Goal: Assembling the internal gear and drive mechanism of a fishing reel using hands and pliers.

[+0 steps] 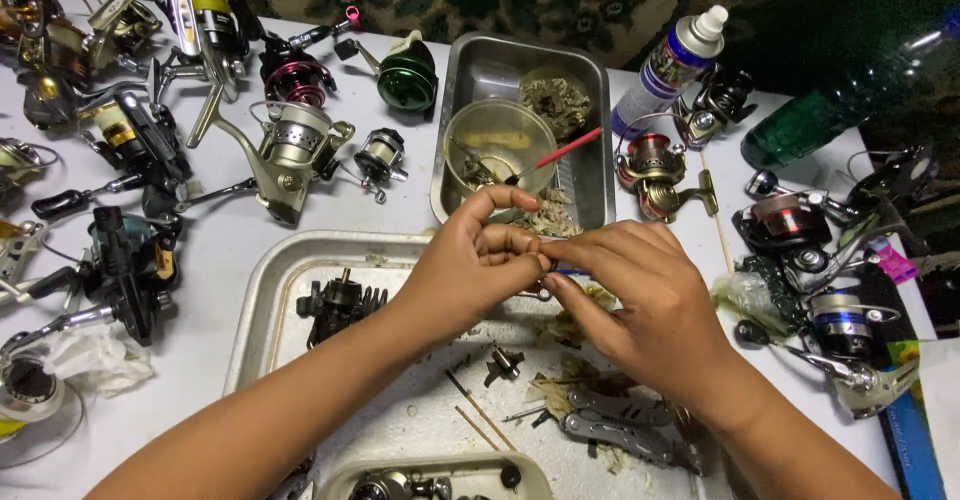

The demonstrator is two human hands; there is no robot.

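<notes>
My left hand [478,260] and my right hand [640,295] meet fingertip to fingertip above a large metal tray [262,305]. Together they pinch a small metal part [548,258], mostly hidden by the fingers. Below them in the tray lie a black reel body [338,305], a small dark metal piece [503,362], two thin wooden sticks [480,415] and a grey folding multi-tool [618,425].
Many fishing reels [290,155] crowd the white table on the left and right. A smaller steel tray [590,175] behind holds a glass bowl [497,140] and a red-handled brush [565,150]. A spray can [668,65] and a green bottle [820,120] lie far right.
</notes>
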